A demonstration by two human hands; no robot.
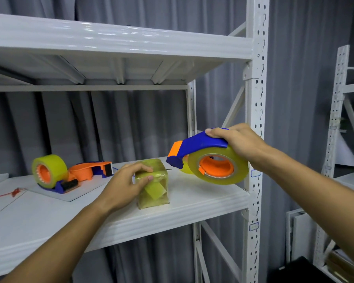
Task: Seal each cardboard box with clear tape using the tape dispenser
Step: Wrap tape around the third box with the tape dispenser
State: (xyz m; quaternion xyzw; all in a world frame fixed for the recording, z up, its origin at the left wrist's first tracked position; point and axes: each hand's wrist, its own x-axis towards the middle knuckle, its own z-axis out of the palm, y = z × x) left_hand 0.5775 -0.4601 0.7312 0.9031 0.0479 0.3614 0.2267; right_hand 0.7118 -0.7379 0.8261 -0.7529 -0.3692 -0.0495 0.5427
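The left hand [125, 183] is reaching in from the lower left with the forearm stretched out over the white shelf [192, 203], and its fingers [144, 170] are curling over the top near edge of the small box [153, 183], with the thumb pressing against the box's front face, so the hand is gripping the box. The right hand [240, 142] is coming in from the lower right, wrist bent, and is holding the tape dispenser [207, 158] in the air just to the right of the box and above the shelf; its fingers are wrapping over the blue handle from above. The dispenser's blue and orange nose is pointing left toward the box, close to its upper right corner but apart from it, and its yellowish clear roll is sitting on an orange hub.

The box is standing on the shelf near the front edge, wrapped all over in glossy yellowish tape, with a loose strip lying slanted across its front.

Further left on the shelf, two more dispensers are resting on a white sheet [84, 189]: one with a roll [49, 171], one orange without [90, 170].
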